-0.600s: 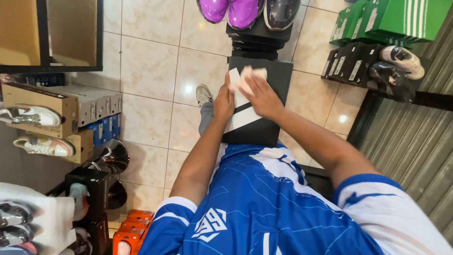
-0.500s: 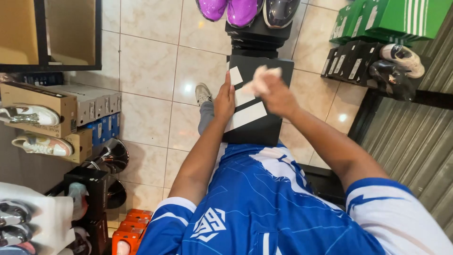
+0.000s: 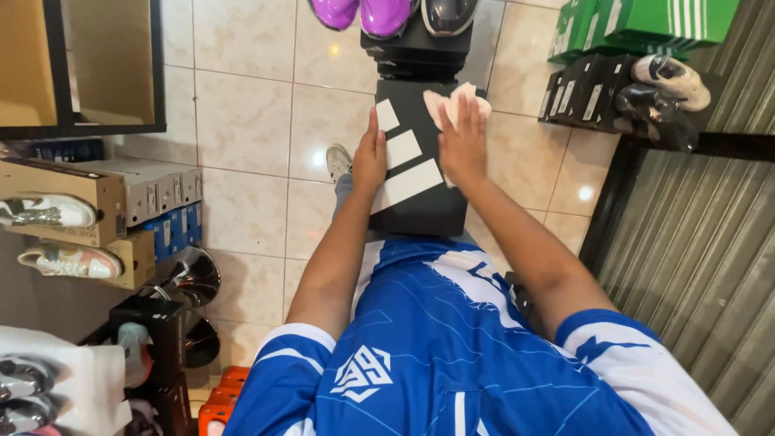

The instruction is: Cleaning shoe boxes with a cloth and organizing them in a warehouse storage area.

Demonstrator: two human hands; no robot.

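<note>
Black shoebox [image 3: 420, 190] under flat left hand [image 3: 370, 157]; right hand [image 3: 462, 137] clamped on cloth [image 3: 452, 103].

Black shoebox [image 3: 416, 190] with three slanted white stripes. Pale pink cloth [image 3: 454, 103]. Blue jersey [image 3: 440, 355] with white sleeve trim and a white emblem. Cream tiled floor [image 3: 242, 105] with grey grout lines. Purple shoes [image 3: 363, 12]. Green boxes [image 3: 646, 24] with white stripes. White sneakers [image 3: 48, 211] on tan cardboard boxes [image 3: 89, 190].
</note>
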